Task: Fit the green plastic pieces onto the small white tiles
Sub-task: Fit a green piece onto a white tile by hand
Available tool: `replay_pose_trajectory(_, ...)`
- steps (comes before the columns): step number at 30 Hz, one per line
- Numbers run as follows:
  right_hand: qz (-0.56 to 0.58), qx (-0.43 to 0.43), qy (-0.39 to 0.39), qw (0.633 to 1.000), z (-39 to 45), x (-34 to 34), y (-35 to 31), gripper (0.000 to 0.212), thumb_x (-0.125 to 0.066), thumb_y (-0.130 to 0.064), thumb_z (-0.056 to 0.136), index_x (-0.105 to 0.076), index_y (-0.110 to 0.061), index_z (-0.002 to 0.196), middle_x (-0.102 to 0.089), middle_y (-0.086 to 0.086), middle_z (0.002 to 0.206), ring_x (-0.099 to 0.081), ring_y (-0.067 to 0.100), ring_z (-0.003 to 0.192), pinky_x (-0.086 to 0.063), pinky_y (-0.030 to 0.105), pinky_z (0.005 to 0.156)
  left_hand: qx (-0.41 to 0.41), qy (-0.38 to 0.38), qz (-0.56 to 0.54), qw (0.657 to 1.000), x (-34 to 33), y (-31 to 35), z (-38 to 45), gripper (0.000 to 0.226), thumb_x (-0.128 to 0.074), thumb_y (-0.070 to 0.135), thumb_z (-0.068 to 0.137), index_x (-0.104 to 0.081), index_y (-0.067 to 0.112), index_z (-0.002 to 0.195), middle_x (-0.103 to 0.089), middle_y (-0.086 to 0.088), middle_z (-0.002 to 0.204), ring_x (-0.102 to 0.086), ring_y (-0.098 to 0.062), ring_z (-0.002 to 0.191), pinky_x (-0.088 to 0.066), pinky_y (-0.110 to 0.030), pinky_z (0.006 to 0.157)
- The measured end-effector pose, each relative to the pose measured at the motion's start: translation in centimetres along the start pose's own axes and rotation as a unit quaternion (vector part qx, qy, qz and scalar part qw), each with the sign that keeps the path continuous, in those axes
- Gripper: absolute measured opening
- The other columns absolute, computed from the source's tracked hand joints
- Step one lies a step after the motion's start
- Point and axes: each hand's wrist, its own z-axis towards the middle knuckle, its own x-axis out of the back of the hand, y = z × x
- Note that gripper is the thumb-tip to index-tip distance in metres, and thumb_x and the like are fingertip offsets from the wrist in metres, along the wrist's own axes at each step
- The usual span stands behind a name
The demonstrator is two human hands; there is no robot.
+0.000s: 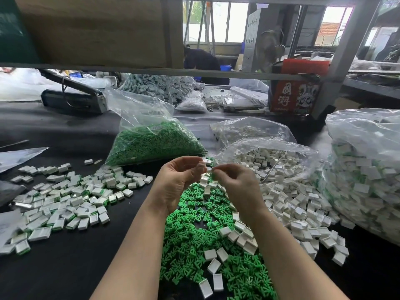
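Head view, left hand (179, 180) pinching white tile (203, 165), right hand (238, 182) pinching green piece (213, 176)

Matt green plastic pieces (194, 239), glossy white tiles (292, 204), crinkly clear bags (138, 105)

We see our two bare arms. Our left hand (179, 180) and right hand (238, 185) wear no gloves, no rings, no watch. No sleeves show.
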Motion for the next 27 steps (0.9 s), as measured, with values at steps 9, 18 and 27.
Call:
replay_pose_trajectory(9, 0.208, -0.027, 0.052, 0.976, 0.1, 0.1, -0.6, 0.008, -0.071, -0.006, 0.084, -0.071, -0.007, 0.092, -0.072, 0.005, 0.078, -0.055, 0.004, 0.057, -0.044, 0.015, 0.052, 0.001, -0.027, 0.022, 0.999, -0.5, 0.7, -0.4, 0.038, -0.088, 0.024, 0.053, -0.08, 0.018, 0.09, -0.076, -0.007, 0.092, -0.073, -0.016, 0.078, -0.057, -0.022, 0.065)
replay_pose_trajectory(18, 0.223, 0.015, 0.063, 0.973, 0.2, 0.0, -0.4, 0.01, -0.071, -0.003, 0.084, -0.069, -0.001, 0.093, -0.07, 0.001, 0.074, -0.059, 0.004, 0.059, -0.045, 0.013, 0.054, 0.001, -0.027, 0.043, 0.999, -1.2, 0.8, -0.5, 0.039, -0.087, 0.024, 0.054, -0.08, 0.016, 0.092, -0.077, -0.008, 0.09, -0.072, -0.014, 0.076, -0.056, -0.02, 0.066)
replay_pose_trajectory(27, 0.178, 0.087, 0.097, 0.975, 0.3, -0.2, -0.2, 0.012, -0.074, 0.001, 0.08, -0.071, 0.002, 0.092, -0.073, 0.003, 0.079, -0.068, 0.008, 0.071, -0.052, 0.016, 0.067, 0.002, -0.02, 0.06, 0.998, -1.7, 0.9, -0.6, 0.03, -0.084, 0.02, 0.058, -0.081, 0.013, 0.088, -0.076, -0.01, 0.082, -0.071, -0.015, 0.071, -0.056, -0.021, 0.066)
